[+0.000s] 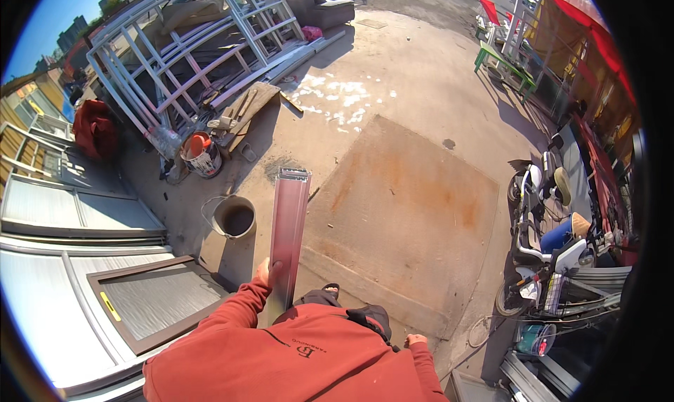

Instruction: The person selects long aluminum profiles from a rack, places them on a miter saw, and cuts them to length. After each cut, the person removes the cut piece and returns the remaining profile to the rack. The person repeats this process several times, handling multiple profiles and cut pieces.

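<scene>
My left hand (264, 273) is wrapped round the side of a long aluminium profile (288, 226), which stands up in front of me and tilts away. Its ribbed end points forward, and its flat face has a pinkish sheen. The lower end is hidden behind my red sleeve. Low at my right side, my right hand (415, 339) has its fingers curled in, with nothing seen in them. A bucket with dark contents (217, 223) stands on the ground to the left of the profile.
Stacked window panels (42, 290) and a brown framed screen (119, 318) lie at left. White metal frames (189, 55) lean behind a paint bucket (201, 165). A rusty flat plate (407, 205) covers the ground ahead. Scrap parts (554, 248) line the right, and a green bench (507, 65) stands beyond.
</scene>
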A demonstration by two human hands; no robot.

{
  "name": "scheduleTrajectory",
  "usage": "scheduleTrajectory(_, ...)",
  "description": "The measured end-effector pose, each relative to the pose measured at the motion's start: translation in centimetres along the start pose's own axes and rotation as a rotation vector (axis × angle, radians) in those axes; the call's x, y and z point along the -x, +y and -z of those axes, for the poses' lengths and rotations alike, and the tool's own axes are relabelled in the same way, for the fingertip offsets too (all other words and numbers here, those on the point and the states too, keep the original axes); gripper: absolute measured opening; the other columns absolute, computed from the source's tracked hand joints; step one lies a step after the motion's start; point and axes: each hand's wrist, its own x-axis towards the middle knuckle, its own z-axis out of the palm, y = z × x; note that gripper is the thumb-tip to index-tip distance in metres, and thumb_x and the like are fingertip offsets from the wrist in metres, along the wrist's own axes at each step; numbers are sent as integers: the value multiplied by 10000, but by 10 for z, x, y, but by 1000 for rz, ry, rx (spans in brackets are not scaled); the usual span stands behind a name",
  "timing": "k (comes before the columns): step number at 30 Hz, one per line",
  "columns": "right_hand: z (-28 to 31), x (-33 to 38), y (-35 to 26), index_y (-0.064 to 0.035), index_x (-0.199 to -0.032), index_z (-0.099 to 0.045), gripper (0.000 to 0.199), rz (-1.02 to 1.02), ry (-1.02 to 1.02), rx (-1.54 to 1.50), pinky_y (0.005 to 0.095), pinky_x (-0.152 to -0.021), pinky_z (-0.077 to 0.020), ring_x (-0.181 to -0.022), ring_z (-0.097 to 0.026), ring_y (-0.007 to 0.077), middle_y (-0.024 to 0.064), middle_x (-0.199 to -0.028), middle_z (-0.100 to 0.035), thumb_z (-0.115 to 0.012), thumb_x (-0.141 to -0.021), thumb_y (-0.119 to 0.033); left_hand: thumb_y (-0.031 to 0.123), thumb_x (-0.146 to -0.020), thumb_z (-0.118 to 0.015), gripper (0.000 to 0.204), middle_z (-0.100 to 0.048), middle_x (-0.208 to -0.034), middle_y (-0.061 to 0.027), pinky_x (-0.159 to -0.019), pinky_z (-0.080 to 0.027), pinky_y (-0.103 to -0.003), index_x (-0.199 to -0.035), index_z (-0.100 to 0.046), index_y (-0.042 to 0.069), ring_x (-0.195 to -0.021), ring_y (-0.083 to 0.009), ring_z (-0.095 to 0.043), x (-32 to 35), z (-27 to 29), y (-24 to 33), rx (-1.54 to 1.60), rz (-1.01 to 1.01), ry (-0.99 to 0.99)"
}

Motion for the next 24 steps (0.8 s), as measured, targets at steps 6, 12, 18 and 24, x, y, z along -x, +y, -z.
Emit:
scheduleTrajectory(6, 28, -131, -59, 7, -722, -610, 158, -175, -21, -31, 376, -394, -446, -466, -595, 228, 124, -610, -626, -592, -818, -118, 777, -796, -488, 857, -646, -999, -139, -828, -480, -357, -1122, -597, -8, -945, -217, -605, -197, -105, 79, 45, -91, -150)
scheduleTrajectory(12, 86, -227, -312, 16, -725, -612, 153, -32, -9, 109, 359, -424, -463, -475, -585, 210, 108, -615, -616, -592, -810, -110, 815, -742, -519, 881, -649, -892, -189, -776, -487, -379, -1033, -592, -14, -889, -263, -637, -303, -220, 93, -183, -26, -32)
scheduleTrajectory(18, 165, -425, -480, 55, -734, -614, 186, 172, 34, -48, 338, -464, -499, -504, -599, 196, 122, -627, -619, -570, -809, -110, 520, -827, -651, 562, -654, -1000, -212, -836, -467, -390, -1072, -579, 20, -972, -315, -634, -429, -353, 189, -222, 60, -259)
scheduleTrajectory(24, 207, -552, -651, -13, -779, -587, 169, 250, 25, -15, 312, -415, -440, -531, -623, 194, 99, -662, -628, -553, -822, -173, 496, -834, -633, 523, -656, -948, -221, -810, -474, -388, -1027, -614, 10, -923, -309, -644, -576, -481, 232, -240, 104, -388)
